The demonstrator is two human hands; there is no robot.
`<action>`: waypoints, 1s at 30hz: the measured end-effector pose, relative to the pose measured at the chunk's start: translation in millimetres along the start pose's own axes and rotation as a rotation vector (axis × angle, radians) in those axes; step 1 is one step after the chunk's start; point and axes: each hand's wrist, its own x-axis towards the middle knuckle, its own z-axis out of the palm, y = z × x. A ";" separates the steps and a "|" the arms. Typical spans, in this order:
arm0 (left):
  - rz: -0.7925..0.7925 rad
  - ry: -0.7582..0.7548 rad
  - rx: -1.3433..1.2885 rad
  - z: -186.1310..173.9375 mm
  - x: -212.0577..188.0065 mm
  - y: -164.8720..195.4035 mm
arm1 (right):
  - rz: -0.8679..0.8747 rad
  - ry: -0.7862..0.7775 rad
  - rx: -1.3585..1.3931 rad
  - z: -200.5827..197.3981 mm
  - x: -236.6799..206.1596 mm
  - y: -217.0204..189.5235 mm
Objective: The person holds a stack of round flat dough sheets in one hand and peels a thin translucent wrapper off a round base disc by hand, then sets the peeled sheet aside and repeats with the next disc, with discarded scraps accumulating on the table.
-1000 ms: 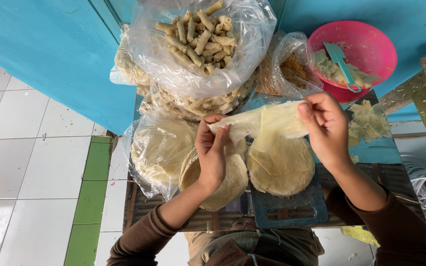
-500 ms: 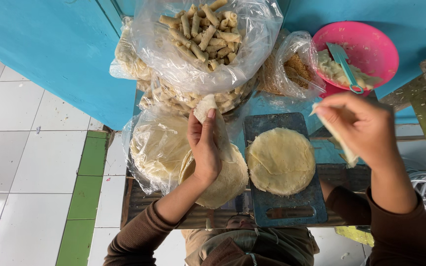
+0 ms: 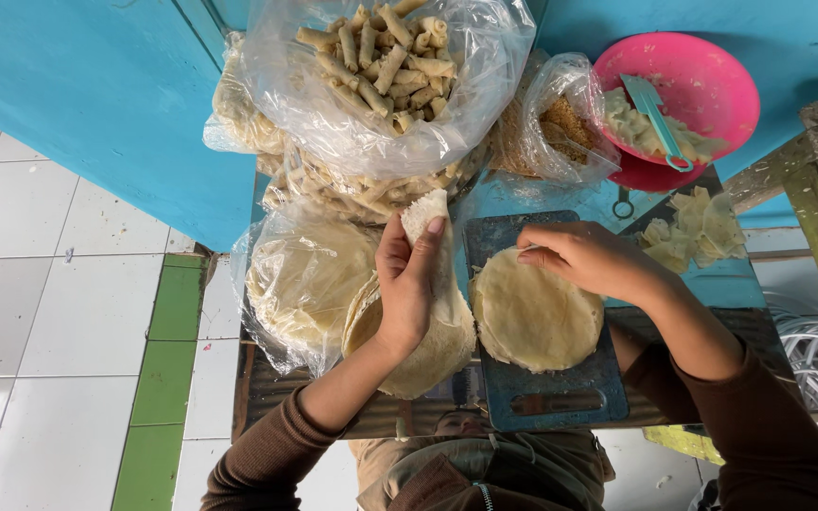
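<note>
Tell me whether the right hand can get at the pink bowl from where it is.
Probably yes. The right hand rests on the round wrapper on the blue board, and the pink bowl sits open just beyond it, with only low dough scraps lying between.

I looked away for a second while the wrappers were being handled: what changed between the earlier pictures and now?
The right hand let go of the strip it had lifted and came down onto the top edge of the round wrapper on the cutting board. The left hand went from sharing that sheet to holding a stack of wrappers curled upward. The bags of rolls and the pink bowl stayed put.
</note>
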 end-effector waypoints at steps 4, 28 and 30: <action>0.003 -0.021 -0.021 1.9 -3.4 0.6 | -0.084 0.055 -0.070 2.1 -2.3 -2.3; 0.136 -0.460 0.455 18.3 -25.5 22.0 | -0.119 -0.014 0.261 -50.4 -46.1 16.2; 0.362 -0.422 0.602 20.4 -21.3 25.2 | -0.231 0.281 0.171 -55.6 -47.5 5.4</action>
